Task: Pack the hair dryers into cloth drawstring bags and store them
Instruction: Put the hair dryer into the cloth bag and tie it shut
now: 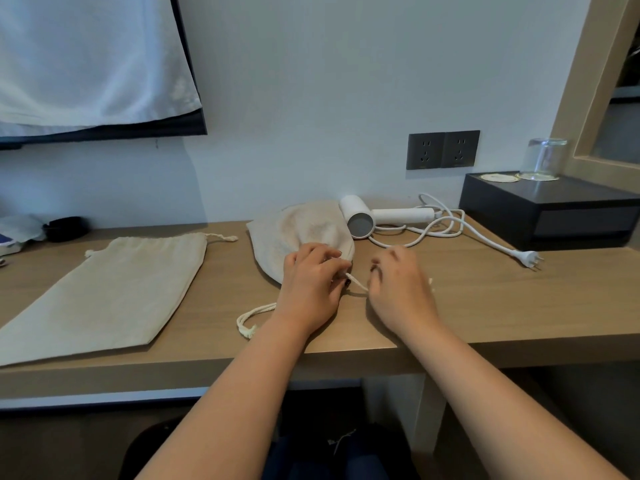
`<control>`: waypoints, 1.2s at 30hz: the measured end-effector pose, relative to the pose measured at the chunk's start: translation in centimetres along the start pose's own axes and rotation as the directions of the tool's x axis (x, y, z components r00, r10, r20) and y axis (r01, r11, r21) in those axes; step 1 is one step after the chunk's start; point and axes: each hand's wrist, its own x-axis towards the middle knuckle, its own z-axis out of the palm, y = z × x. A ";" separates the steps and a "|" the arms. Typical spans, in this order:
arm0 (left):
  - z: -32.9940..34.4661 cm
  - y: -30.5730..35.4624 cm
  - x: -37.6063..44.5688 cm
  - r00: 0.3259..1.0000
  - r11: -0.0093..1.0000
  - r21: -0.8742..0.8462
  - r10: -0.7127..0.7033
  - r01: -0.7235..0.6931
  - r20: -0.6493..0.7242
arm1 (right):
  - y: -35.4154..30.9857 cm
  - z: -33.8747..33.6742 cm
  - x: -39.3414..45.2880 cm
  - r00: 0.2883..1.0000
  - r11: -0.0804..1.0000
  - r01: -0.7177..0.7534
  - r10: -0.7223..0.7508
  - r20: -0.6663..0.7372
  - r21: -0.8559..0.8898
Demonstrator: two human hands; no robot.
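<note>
A: What lies at the left end of the desk?

B: An empty cloth bag, flat, its mouth toward the back edge and its bottom reaching the front edge. A knotted cord end sticks out at each side of the mouth.

A: And in the middle?

B: A filled bag, bulging, near the back edge. The left hand rests on its gathered mouth, fingers curled round the neck and the drawstring. A loop of the same cord trails toward the front edge, left of the wrist.

A: The right hand?

B: The right hand is just beside the left, fingers clenched on the drawstring, which stretches taut between the two hands.

A: Further right?

B: A white hair dryer lies on its side at the back edge, touching the filled bag. Its cable coils beside it, with the plug lying loose near the black box in the back right corner. An upturned glass stands on that box.
</note>
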 end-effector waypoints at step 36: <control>-4.1 -1.1 -2.3 0.949 0.952 -0.056 -0.295 0.302 0.110 | 0.4 -2.6 -3.5 0.965 0.935 -0.254 0.226 0.136 0.249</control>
